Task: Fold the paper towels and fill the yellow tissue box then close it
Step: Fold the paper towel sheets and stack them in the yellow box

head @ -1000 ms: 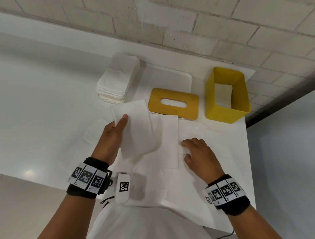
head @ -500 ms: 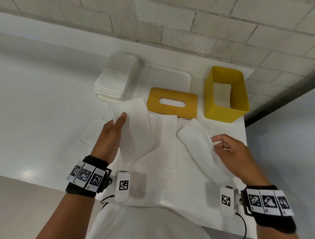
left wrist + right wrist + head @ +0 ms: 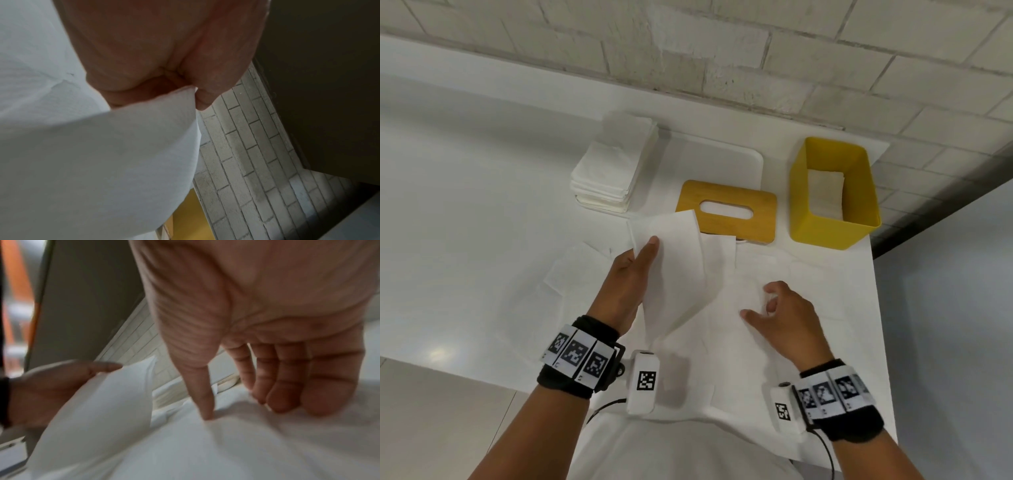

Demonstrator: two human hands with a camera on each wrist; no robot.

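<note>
Fingers on my left hand (image 3: pixel 627 284) pinch a folded towel (image 3: pixel 674 267) from the head view; my right hand (image 3: pixel 787 318), loosely curled, touches the flat sheet (image 3: pixel 750 342), short of the open yellow box (image 3: pixel 832 226). Left wrist view: towel hides my fingertips. Right wrist view: blurred, thumb (image 3: pixel 203 402) pressing paper.

White tabletop (image 3: pixel 465 205) fills left and centre of frame. On it: stack of folded towels (image 3: pixel 613 171) upper centre, wooden slotted lid (image 3: pixel 726 210), open yellow box (image 3: pixel 832 195) upper right (towels inside), unfolded sheets (image 3: pixel 774 291) lower centre.
</note>
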